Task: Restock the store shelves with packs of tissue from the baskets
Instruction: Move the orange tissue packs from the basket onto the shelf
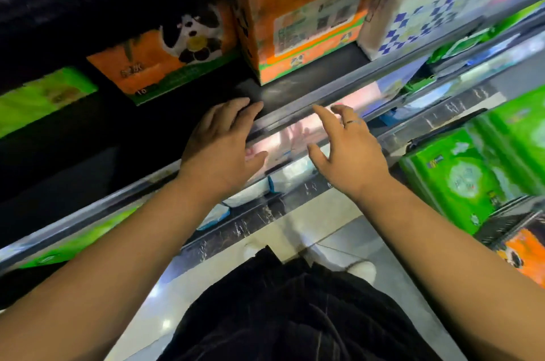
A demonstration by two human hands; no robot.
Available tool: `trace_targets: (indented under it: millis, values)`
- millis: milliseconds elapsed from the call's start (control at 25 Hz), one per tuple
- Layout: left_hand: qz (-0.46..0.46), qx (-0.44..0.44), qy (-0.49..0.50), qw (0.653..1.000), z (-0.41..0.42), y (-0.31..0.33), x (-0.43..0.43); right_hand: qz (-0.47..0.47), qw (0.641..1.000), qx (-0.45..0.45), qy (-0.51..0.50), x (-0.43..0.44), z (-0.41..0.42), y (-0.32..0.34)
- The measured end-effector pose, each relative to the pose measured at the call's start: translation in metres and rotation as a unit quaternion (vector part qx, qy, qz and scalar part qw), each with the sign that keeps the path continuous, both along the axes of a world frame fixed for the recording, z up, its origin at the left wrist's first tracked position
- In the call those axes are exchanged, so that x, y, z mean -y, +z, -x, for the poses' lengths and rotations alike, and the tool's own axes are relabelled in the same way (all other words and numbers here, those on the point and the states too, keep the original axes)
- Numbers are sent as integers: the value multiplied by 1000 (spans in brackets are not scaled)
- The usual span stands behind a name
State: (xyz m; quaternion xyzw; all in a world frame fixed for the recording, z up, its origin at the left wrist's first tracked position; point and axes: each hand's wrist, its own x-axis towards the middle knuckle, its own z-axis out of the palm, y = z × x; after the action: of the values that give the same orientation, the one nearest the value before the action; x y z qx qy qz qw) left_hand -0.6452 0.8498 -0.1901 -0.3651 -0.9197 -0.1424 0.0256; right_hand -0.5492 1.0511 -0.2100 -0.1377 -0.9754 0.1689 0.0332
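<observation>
Dark shelf [295,89] bearing an upright orange pack [303,27]. Left of it, a panda pack [177,56], then a green pack [44,98]. Right of it, a blue-checked white pack [418,6].

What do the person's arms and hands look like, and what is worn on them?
The left forearm and the right forearm are bare, with no sleeve, glove or watch in view. The right hand wears a thin silver ring on one finger. The left hand shows no ring.
</observation>
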Motion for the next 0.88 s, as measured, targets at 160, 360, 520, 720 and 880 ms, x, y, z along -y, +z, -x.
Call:
trace_targets:
  millis: [160,360,520,720,880]
  values:
    - [29,17,-95,995,-52,-13,-85,14,996,33,-87,-72,-75,-12]
    - [76,54,-168,981,-143,-26,-233,23,977,81,-197,-190,-194,-25]
    - [82,82,-222,968,-202,-41,-328,40,960,118,-252,-259,-273,-39]
    - [111,126,-294,941,-255,-61,-429,84,925,142,-341,-324,-351,-67]
    - [129,165,-343,916,-277,-87,-496,128,885,169,-413,-360,-391,-96]
